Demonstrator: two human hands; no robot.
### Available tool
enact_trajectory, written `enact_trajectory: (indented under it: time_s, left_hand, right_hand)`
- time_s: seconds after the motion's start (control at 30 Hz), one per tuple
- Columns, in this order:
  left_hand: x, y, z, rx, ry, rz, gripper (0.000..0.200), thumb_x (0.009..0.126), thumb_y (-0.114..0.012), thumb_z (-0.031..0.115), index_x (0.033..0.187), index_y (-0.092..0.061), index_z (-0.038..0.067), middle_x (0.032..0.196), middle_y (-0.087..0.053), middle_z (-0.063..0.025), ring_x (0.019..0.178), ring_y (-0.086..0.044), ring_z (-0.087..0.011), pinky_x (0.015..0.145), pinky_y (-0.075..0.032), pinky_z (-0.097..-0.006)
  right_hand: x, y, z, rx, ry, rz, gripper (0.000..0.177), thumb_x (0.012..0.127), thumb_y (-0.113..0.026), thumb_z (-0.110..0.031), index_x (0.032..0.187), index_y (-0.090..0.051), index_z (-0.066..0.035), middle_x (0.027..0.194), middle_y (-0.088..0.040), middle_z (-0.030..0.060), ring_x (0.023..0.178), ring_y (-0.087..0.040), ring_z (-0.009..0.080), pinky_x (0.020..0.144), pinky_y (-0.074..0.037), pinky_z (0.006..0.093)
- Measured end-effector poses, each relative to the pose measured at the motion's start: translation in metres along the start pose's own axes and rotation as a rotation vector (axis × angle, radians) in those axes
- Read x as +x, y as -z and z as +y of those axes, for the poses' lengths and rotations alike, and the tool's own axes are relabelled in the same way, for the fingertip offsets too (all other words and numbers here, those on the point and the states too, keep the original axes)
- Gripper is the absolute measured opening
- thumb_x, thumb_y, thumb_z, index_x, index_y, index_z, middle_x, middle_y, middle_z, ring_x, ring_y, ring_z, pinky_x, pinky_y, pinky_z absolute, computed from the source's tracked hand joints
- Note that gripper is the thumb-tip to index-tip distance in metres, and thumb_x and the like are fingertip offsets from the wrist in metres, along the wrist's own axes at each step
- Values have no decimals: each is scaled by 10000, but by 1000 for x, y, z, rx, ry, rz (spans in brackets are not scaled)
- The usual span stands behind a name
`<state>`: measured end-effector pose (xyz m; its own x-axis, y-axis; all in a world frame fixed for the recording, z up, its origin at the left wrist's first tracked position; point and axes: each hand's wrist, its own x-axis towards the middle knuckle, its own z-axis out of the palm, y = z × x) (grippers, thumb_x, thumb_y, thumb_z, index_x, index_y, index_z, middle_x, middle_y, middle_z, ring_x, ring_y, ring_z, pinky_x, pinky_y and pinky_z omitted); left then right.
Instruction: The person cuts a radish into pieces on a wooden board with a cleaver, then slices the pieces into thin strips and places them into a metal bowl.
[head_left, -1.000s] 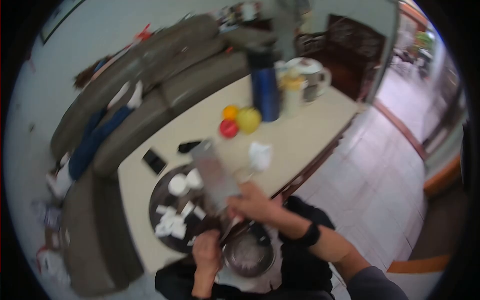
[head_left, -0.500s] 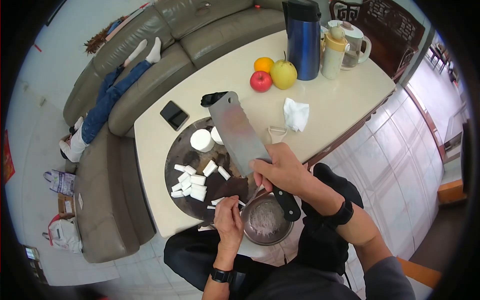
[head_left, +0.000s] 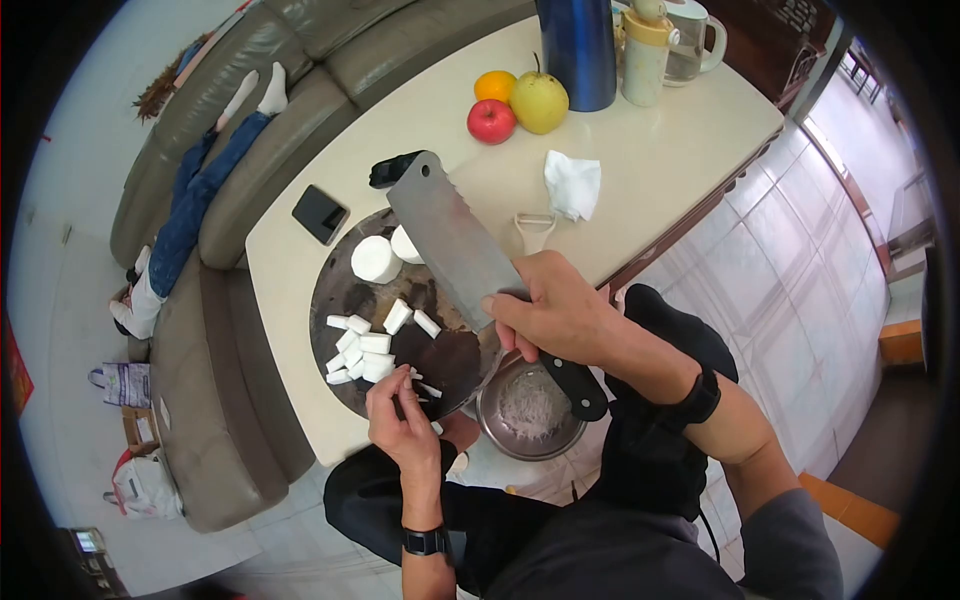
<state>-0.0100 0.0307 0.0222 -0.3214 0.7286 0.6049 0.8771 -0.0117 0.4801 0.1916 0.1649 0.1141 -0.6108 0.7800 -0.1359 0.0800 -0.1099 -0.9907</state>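
Observation:
My right hand point(head_left: 555, 308) grips a cleaver point(head_left: 450, 235) where handle and blade meet, its broad blade raised slantwise over a round dark chopping board point(head_left: 330, 295). My left hand point(head_left: 405, 420) is at the board's near edge, thumb and fingers pinched together beside a pile of white vegetable sticks point(head_left: 375, 343), perhaps radish. What the fingertips hold, if anything, is hidden. Thin white slivers point(head_left: 430, 390) lie just right of them. Behind the pile stand thick white round chunks point(head_left: 377, 260), one partly covered by the blade. Below the cleaver's handle is a metal bowl point(head_left: 487, 430) with white shreds inside.
On the table point(head_left: 290, 400) are a phone point(head_left: 320, 214), a black object point(head_left: 393, 170), a peeler point(head_left: 535, 230), a crumpled tissue point(head_left: 573, 185), an apple point(head_left: 491, 121), an orange point(head_left: 494, 87), a pear point(head_left: 540, 103) and a blue flask point(head_left: 578, 55). A person point(head_left: 185, 215) lies on the sofa point(head_left: 225, 400).
My left hand has moved left from the slivers to the pile of sticks. The cleaver stays in my right hand, raised much as before. The view has shifted a little.

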Motion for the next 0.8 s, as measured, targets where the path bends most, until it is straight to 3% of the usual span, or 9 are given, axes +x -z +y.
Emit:
enact_trajectory:
  time_s: [0.1,0.2,0.23,0.27,0.37,0.43,0.57,0.63,0.8]
  left_hand:
    - [5,1,15,-349,275,-36,81,892,-591,6,962,-618,-24,876,-647,-73,776,-616,-155,680,-495,-268]
    - [21,-2,35,-697,667,-275,79,870,-631,27,930,-620,-24,736,-620,-36,642,-574,-86,600,-465,-210]
    - [23,-4,34,-699,667,-276,79,870,-631,27,930,-620,-24,736,-620,-36,642,-574,-86,600,-465,-210]
    - [24,-7,32,-570,629,-309,65,862,-638,20,912,-625,-19,734,-620,-31,630,-567,-79,588,-462,-208]
    - [26,-11,23,-306,455,-346,37,825,-653,-16,857,-635,-10,695,-616,-34,608,-562,-83,569,-457,-220]
    - [27,-6,24,-119,210,-322,53,804,-664,-19,852,-642,-14,759,-620,-77,602,-572,-118,552,-453,-237]
    - [30,2,22,-111,153,-302,108,774,-682,-5,880,-659,-8,898,-609,-122,735,-604,-208,614,-469,-281]
    - [28,12,21,91,-56,-369,165,759,-680,21,924,-678,13,1066,-588,-149,977,-572,-312,809,-457,-386]
    - [21,14,26,128,-119,-321,187,738,-693,29,921,-675,0,1069,-586,-130,1034,-536,-323,890,-392,-430]
  right_hand:
    - [-5,3,3,2,-5,-35,208,860,-521,-131,746,-559,39,572,-579,48,440,-526,97,443,-410,247]
    - [-14,7,1,-218,-89,-65,202,856,-511,-122,747,-555,42,562,-568,55,453,-533,100,452,-422,260]
    - [-20,5,3,-373,-1,-79,214,829,-503,-114,720,-547,64,574,-562,153,506,-557,247,501,-445,343]
    - [-27,3,6,-525,84,-92,227,802,-495,-107,692,-539,86,586,-556,251,559,-580,394,550,-469,426]
    - [-44,-7,13,-474,89,-79,206,792,-511,-110,745,-547,87,642,-544,293,653,-548,470,601,-455,476]
    - [-58,-11,12,-559,97,-83,168,780,-527,-94,771,-530,73,608,-539,269,618,-556,454,576,-451,479]
    - [-73,-18,10,-821,108,-119,171,739,-578,-74,833,-491,40,530,-526,200,522,-577,391,468,-436,465]
    - [-80,-20,2,-918,91,-194,245,711,-612,-70,884,-472,32,536,-545,181,497,-588,360,438,-433,453]
    - [-89,-28,-8,-974,58,-278,321,683,-639,-56,923,-445,33,567,-566,179,505,-601,353,439,-443,438]
